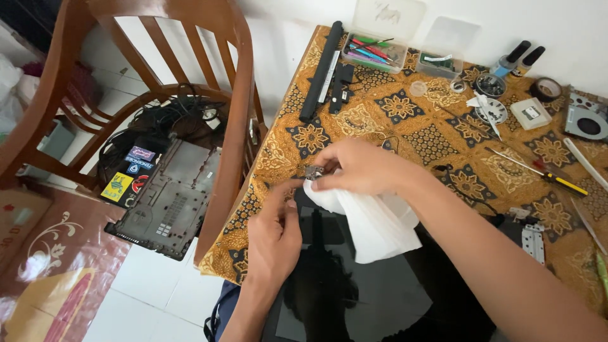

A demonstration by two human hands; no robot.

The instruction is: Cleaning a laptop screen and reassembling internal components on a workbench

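At the near edge of the desk (392, 136), which is covered by a brown patterned cloth (437, 142), both hands meet over a glossy black screen panel (354, 297) lying flat in front of the person. The right hand (361, 166) holds a white tissue (373, 221), its fingers closed on the upper end of it, and pinches a small metal part (313, 171) at the panel's top corner; the rest of the tissue hangs down over the dark glass. The left hand (273, 237) comes up from below, its fingers drawn together with the tips just beside the same metal part; whether they actually grip it I cannot tell.

Farther back on the desk lie a long black battery bar (321, 73), a clear plastic box (373, 52) of coloured small tools, a roll of tape (546, 88), a cooling fan (588, 123) and a yellow-handled screwdriver (541, 172), all well apart from the hands. To the left stands a wooden chair (228, 95); on its seat rest a grey laptop shell (171, 196) with stickers and a tangle of black cables (171, 117).
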